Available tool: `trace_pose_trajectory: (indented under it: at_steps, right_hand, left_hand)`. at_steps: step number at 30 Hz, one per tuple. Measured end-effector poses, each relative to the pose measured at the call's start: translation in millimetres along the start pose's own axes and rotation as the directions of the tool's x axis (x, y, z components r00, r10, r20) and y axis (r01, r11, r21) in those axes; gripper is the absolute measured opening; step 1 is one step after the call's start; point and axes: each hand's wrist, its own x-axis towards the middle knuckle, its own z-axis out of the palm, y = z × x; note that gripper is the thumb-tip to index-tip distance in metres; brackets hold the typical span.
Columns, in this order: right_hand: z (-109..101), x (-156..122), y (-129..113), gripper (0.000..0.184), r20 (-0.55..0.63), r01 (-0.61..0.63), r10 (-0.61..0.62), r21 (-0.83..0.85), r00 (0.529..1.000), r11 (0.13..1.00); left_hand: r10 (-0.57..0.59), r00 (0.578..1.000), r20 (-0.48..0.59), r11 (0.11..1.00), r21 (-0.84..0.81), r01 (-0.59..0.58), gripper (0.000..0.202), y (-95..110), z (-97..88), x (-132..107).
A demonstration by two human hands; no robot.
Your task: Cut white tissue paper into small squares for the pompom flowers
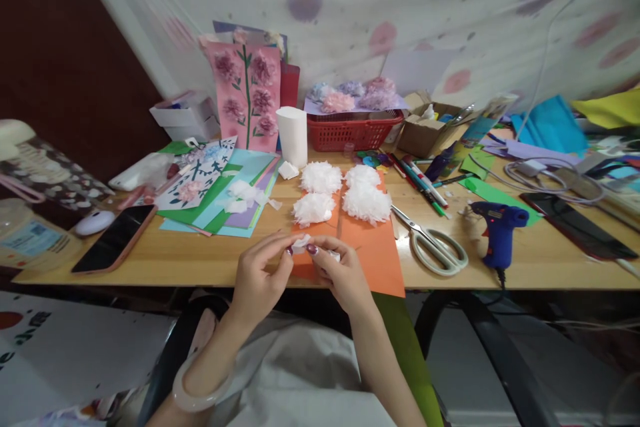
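Between the fingertips of my left hand [263, 273] and my right hand [340, 272] is a small piece of white tissue paper [301, 242], pinched from both sides. More white paper shows against my right fingers. Both hands are held over the table's front edge, above an orange paper sheet [383, 267]. Several fluffy white paper flowers lie just beyond, among them one at the back left [321, 177] and one at the front right [367, 204]. Loose white paper pieces [243, 195] rest on coloured sheets to the left.
Scissors [435, 247] and a blue glue gun [500, 230] lie to the right, with markers [423, 183] behind. A white paper roll [293, 137] stands near a red basket [350, 132]. Phones lie at left [115, 240] and right [580, 223].
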Motion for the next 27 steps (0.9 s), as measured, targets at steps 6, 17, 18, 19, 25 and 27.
trace_pose_trajectory:
  at_steps: [6, 17, 18, 19, 25, 27]
  right_hand:
    - [-0.2, 0.7, 1.3, 0.031, -0.010, 0.003, -0.003, -0.017, 1.000, 1.000]
    - [-0.2, 1.2, 0.6, 0.032, 0.004, 0.017, -0.017, -0.027, 1.000, 0.999]
    - [-0.4, 1.4, 1.2, 0.031, 0.002, 0.018, -0.018, -0.029, 1.000, 0.999]
    - [-0.7, 1.6, 1.9, 0.031, 0.000, 0.018, -0.018, -0.030, 1.000, 0.999]
    - [-1.3, 2.7, 5.2, 0.028, -0.005, 0.015, -0.015, -0.047, 1.000, 0.999]
    - [-1.3, 2.8, 5.4, 0.027, -0.011, 0.014, -0.015, -0.053, 1.000, 0.998]
  left_hand:
    - [0.074, 0.997, -0.004, 0.997, 0.012, -0.074, 0.029, 0.3, 2.0, -2.5]
    - [-0.078, 0.997, 0.028, 0.990, -0.112, 0.081, 0.024, 1.3, 2.1, -4.6]
    - [-0.087, 0.996, 0.020, 0.988, -0.124, 0.089, 0.023, 1.6, 2.4, -4.6]
    - [-0.107, 0.994, 0.012, 0.984, -0.145, 0.108, 0.023, 1.9, 2.7, -4.7]
    - [-0.518, 0.855, -0.010, 0.751, -0.483, 0.449, 0.011, -0.6, 7.6, -2.4]
    - [-0.590, 0.806, -0.040, 0.686, -0.552, 0.475, 0.011, -4.2, 8.9, 0.5]
